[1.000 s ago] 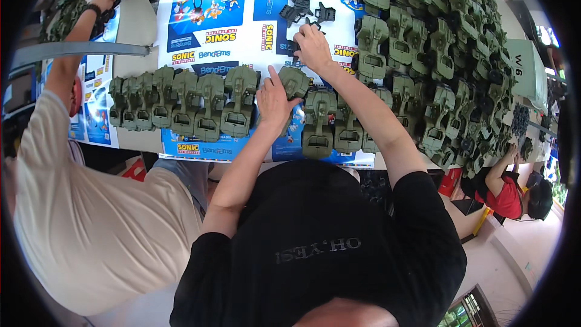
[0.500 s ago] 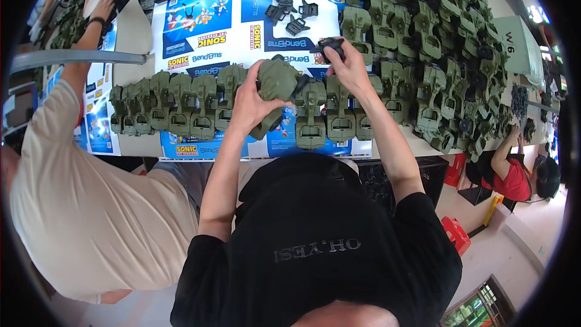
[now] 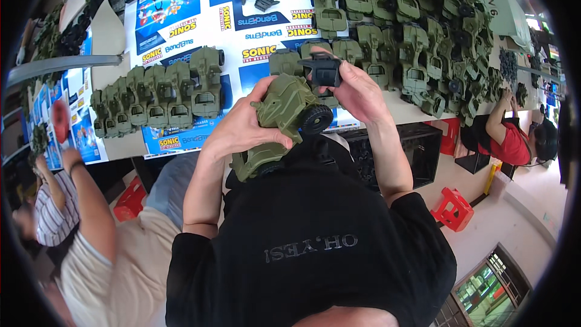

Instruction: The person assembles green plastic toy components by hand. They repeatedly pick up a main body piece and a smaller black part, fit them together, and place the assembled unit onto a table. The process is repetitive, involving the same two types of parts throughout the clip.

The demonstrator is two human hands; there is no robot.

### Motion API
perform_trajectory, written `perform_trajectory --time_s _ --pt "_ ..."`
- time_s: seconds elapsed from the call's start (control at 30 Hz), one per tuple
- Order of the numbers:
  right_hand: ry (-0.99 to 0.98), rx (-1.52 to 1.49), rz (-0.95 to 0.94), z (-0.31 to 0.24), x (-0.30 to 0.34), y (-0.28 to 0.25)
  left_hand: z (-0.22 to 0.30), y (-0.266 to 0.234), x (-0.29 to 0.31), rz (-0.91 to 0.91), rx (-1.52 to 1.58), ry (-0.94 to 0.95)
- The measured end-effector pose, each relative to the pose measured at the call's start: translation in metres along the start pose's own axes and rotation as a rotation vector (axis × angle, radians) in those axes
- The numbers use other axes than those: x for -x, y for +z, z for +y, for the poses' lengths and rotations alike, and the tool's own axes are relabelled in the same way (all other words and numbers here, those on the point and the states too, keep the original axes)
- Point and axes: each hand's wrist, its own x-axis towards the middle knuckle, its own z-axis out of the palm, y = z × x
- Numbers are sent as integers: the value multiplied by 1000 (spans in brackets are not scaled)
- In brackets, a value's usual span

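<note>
One black part (image 3: 325,74), pinched in the right hand (image 3: 365,94), seems unattached to the truck (image 3: 282,106) clamped in the left hand (image 3: 235,124) above the near edge of the surface (image 3: 124,146); spare parts (image 3: 265,2) lie toward the far edge.

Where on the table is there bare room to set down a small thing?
On the printed sheet, between the left row of green toy cars and the black parts. The right side is crowded with more toy cars.

A red stool (image 3: 463,213) stands on the floor (image 3: 466,248), with 1 window (image 3: 489,287) at lower right.
</note>
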Motion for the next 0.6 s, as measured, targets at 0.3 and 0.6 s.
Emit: perform_trajectory --time_s 0.3,0.6 --pt "-170 462 16 7 12 1 4 10 4 -1 -150 -17" --pt "-21 232 68 18 11 13 17 12 7 19 -117 -90"
